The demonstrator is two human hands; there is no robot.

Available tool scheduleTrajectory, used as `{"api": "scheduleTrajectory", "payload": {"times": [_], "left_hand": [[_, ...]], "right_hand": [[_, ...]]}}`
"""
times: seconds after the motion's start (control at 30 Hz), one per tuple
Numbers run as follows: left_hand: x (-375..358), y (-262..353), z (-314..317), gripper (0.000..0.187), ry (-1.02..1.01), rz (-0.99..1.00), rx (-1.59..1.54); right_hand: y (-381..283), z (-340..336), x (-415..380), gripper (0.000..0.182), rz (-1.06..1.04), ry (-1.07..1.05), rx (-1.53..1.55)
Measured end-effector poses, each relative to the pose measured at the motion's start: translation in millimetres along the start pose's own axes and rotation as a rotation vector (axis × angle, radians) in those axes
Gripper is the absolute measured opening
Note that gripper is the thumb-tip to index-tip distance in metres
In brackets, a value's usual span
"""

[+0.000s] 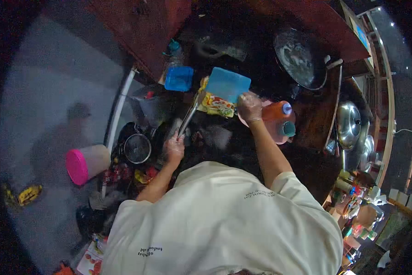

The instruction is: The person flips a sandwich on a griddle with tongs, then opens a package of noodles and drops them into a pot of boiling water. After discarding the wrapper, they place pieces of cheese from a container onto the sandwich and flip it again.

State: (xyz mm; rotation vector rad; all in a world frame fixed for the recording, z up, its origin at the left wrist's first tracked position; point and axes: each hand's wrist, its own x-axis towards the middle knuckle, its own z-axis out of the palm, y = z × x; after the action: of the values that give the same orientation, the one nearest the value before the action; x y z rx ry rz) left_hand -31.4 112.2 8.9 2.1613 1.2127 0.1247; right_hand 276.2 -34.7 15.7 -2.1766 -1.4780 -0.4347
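Observation:
My left hand (pixel 174 147) is wrapped round the handle of metal tongs (pixel 189 119). The tongs reach up to food (pixel 218 104) with yellow, red and white parts. Behind the food stands an open blue container or lid (pixel 229 84). My right hand (pixel 250 108), in a thin clear glove, is closed at its lower right corner and grips its edge. Just right of that hand are an orange bottle (pixel 273 111) and a dark green-capped bottle (pixel 287 129) on a pink tray (pixel 272 131).
A blue box (pixel 179 78) sits left of the food. A large wok (pixel 300 57) is at the upper right, with a metal lid (pixel 348 124) below it. A pink-lidded tub (pixel 89 163) and a round strainer (pixel 137 148) are on the left.

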Motion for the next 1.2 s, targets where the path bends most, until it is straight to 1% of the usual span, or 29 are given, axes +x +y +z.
{"api": "scheduleTrajectory", "payload": {"times": [0.1,0.13,0.17,0.2,0.3,0.33,0.37,0.43,0.5,0.53,0.57,0.67,0.73,0.77,0.8,0.87,0.93,0.97,1.0,1.07,1.1,1.17,1.2], "left_hand": [[-2.0,-4.1,2.9,0.042,-0.035,-0.027,0.070],[-3.0,-10.5,9.3,0.041,0.012,0.017,0.033],[-3.4,-16.1,13.8,0.041,0.060,0.062,-0.003],[-5.7,-14.3,13.0,0.041,0.058,0.055,-0.002],[-5.7,-11.4,12.6,0.040,0.018,-0.020,0.015],[-6.1,-14.7,14.8,0.040,0.035,0.014,-0.059],[-5.5,-16.7,17.0,0.040,0.053,0.049,-0.135],[-5.2,-3.3,4.0,0.040,0.017,0.043,-0.100],[-9.5,-1.2,1.8,0.040,-0.020,0.036,-0.065],[-8.1,-3.5,4.9,0.039,0.012,0.047,-0.067],[-8.8,-4.8,7.1,0.039,0.042,0.054,-0.069],[-9.3,1.2,1.7,0.038,0.007,0.019,-0.030],[-3.9,-15.6,18.6,0.039,0.027,0.009,-0.042],[-4.5,-24.7,28.4,0.039,0.044,-0.003,-0.051],[-7.1,-17.1,23.4,0.039,0.044,-0.002,-0.053],[-13.2,8.5,4.2,0.041,-0.018,-0.064,-0.058],[-13.3,15.0,3.9,0.041,-0.019,-0.080,-0.023],[-16.1,16.4,4.5,0.041,-0.030,-0.100,0.014],[-18.3,15.3,6.1,0.041,-0.029,-0.101,0.015],[-21.4,9.8,12.6,0.040,0.029,-0.027,-0.092],[-23.6,7.6,16.1,0.040,0.028,-0.028,-0.093],[-23.5,3.0,22.9,0.040,0.065,0.033,-0.096],[-23.2,-6.1,30.8,0.040,0.066,0.036,-0.096]], "right_hand": [[6.5,5.3,-6.6,0.016,-0.027,-0.034,-0.024],[7.1,7.3,-8.5,0.016,-0.030,-0.039,-0.020],[7.6,10.3,-9.5,0.017,-0.030,0.033,0.014],[9.4,13.6,-12.8,0.017,-0.028,0.103,0.049],[18.7,21.3,-14.1,0.016,-0.036,0.125,0.042],[16.7,19.5,-15.0,0.016,-0.036,0.119,0.046],[17.4,17.2,-14.0,0.014,-0.026,0.068,0.019],[11.7,5.5,-8.0,0.012,-0.008,-0.010,-0.052],[7.0,4.8,-9.6,0.011,-0.010,0.020,-0.033],[6.9,5.2,-6.9,0.013,-0.012,0.061,-0.018],[7.0,3.0,-7.4,0.013,-0.015,0.060,-0.018],[8.2,-1.3,-12.9,0.012,0.026,0.026,0.017],[11.3,-0.7,-14.5,0.011,0.015,0.061,-0.081],[11.4,-2.0,-17.0,0.011,0.016,0.058,-0.083],[10.3,-2.9,-17.1,0.012,0.037,0.065,-0.080],[10.5,-5.5,-16.0,0.012,0.053,0.076,-0.078],[10.8,-6.1,-13.3,0.012,0.060,0.101,-0.046],[11.6,-5.7,-11.7,0.012,0.105,0.056,-0.079],[12.8,-4.8,-13.4,0.012,0.104,0.057,-0.077],[16.1,-3.5,-17.7,0.013,0.198,0.162,-0.075],[15.1,-5.5,-17.5,0.013,0.198,0.161,-0.076],[12.8,-7.2,-12.3,0.014,0.441,0.220,0.164],[10.9,-12.0,-9.8,0.014,0.440,0.223,0.164]]}}
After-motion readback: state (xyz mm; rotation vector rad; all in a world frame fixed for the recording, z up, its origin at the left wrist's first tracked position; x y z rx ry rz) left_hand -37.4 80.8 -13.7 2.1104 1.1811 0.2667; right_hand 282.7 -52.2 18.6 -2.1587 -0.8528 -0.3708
